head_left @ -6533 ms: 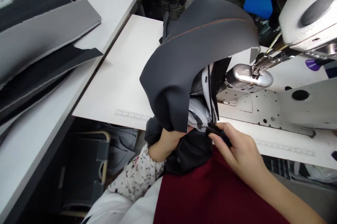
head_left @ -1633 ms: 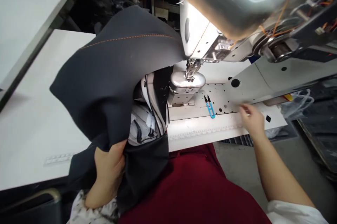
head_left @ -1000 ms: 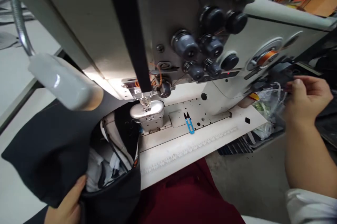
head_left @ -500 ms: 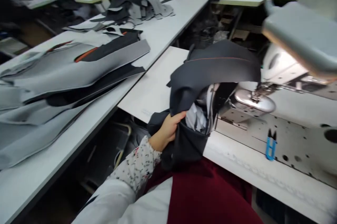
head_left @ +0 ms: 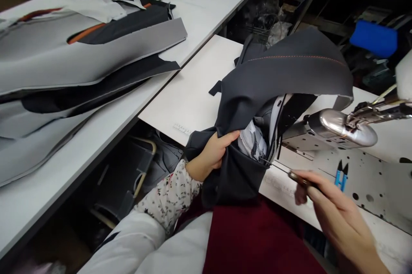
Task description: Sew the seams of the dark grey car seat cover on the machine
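Note:
My left hand (head_left: 212, 153) is closed on the edge of a dark grey sewn cover (head_left: 283, 74), thumb over the fold. An orange stitch line runs across the cover's upper panel. Inside its opening shows a bunched light grey lining (head_left: 252, 138). In my right hand (head_left: 334, 205) is a thin-shafted tool (head_left: 280, 168) with a dark handle, perhaps an awl or a screwdriver. The shaft points left, and its tip is at the lower rim of the opening. Whether the tip has gone into the material I cannot tell.
To the right stands a sewing machine with a rounded metal arm end (head_left: 344, 130). Blue thread snips (head_left: 341, 176) lie on its bed. Grey and black cut panels (head_left: 96, 59) are stacked on the long white table (head_left: 206, 12) at left. Behind is a blue seat (head_left: 373, 38).
My right hand has come into view from the lower right with the thin-shafted tool. My left hand still grips the cover. The view has shifted, and the machine now appears farther right.

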Tool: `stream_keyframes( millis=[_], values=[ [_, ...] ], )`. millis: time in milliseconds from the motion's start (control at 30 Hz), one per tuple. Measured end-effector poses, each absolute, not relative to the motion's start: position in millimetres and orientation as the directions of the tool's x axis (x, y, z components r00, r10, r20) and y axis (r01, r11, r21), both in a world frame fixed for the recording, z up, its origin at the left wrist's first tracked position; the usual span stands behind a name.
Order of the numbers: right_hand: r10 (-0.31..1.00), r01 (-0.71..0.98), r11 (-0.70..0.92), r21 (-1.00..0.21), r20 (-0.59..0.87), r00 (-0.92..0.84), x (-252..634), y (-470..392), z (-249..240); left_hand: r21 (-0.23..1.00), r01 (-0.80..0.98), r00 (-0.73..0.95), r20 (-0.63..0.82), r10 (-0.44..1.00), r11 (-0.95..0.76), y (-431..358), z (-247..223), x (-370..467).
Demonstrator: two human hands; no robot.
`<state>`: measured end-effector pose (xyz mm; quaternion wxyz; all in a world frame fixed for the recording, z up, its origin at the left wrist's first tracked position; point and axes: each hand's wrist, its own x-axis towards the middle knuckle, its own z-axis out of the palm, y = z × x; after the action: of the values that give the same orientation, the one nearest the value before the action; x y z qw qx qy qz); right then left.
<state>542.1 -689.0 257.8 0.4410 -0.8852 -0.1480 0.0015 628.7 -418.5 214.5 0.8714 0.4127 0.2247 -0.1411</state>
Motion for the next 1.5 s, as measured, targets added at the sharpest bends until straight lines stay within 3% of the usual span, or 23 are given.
stream_keyframes(
  millis=[67, 200, 433, 800, 1033, 1500],
  values=[
    [0.313, 0.272, -0.566, -0.778, 0.102, 0.944, 556, -675, 251, 0.645, 0.439, 0.858, -0.508, -0.078, 0.625, -418, 212, 630],
    [0.389, 0.411, -0.607, -0.68, 0.196, 0.9, 575, -659, 247, 0.619, 0.458, 0.851, -0.513, -0.113, 0.638, -418, 208, 632],
    [0.604, 0.638, -0.734, -0.233, 0.205, 0.77, 586, -649, 260, 0.591, 0.472, 0.866, -0.451, -0.218, 0.654, -416, 209, 635],
    [0.699, 0.693, -0.626, -0.357, 0.139, 0.702, 601, -660, 280, 0.567, 0.487, 0.859, -0.447, -0.25, 0.664, -415, 212, 633],
    [0.701, 0.717, -0.689, -0.102, 0.159, 0.696, 604, -652, 276, 0.567, 0.492, 0.859, -0.439, -0.263, 0.661, -415, 208, 634],
    [0.776, 0.782, -0.623, -0.001, 0.117, 0.619, 610, -648, 285, 0.551, 0.505, 0.848, -0.46, -0.263, 0.664, -415, 206, 635]
  ],
)
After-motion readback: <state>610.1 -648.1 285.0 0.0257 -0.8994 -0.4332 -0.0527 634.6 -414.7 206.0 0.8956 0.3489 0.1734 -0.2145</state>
